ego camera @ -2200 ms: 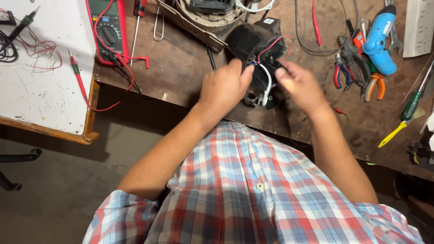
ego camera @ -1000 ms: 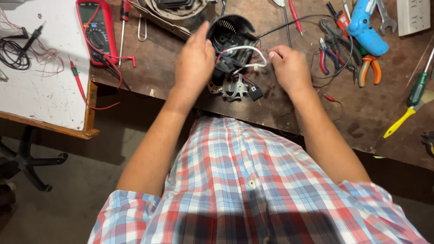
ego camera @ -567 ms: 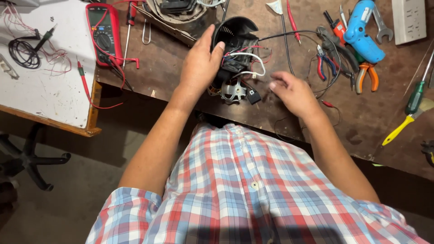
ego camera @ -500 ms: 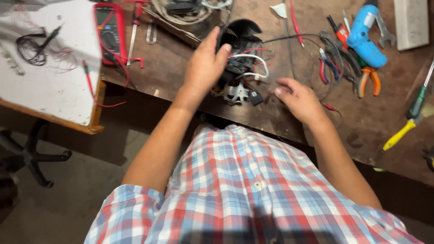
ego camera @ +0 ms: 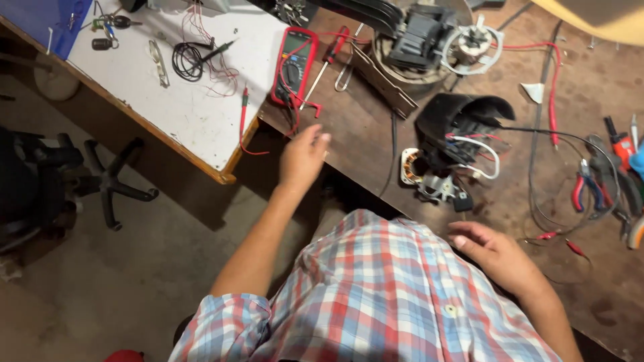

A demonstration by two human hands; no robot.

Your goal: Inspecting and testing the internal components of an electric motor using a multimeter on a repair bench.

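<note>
My left hand (ego camera: 303,155) hovers empty over the front edge of the brown workbench (ego camera: 376,134), fingers spread, a little below the red multimeter (ego camera: 293,66) and its red leads. Close to my plaid shirt, my right hand (ego camera: 493,251) rests near the bench's near edge and holds nothing. Between the two hands, further back, lies a black motor housing (ego camera: 456,127) with white, red and black wires coming out, and a metal stator (ego camera: 412,167) beside it. Neither hand touches it.
A white board (ego camera: 194,100) at the left carries a coil of black wire (ego camera: 186,59), probes and small parts. Red-handled pliers (ego camera: 582,191) and other tools lie at the right. A round fan assembly (ego camera: 429,47) sits at the back. A black office chair (ego camera: 47,181) stands on the floor at left.
Both hands have let go of the motor housing. My left hand moved left toward the multimeter and my right hand drew back toward my body. The camera view swung left.
</note>
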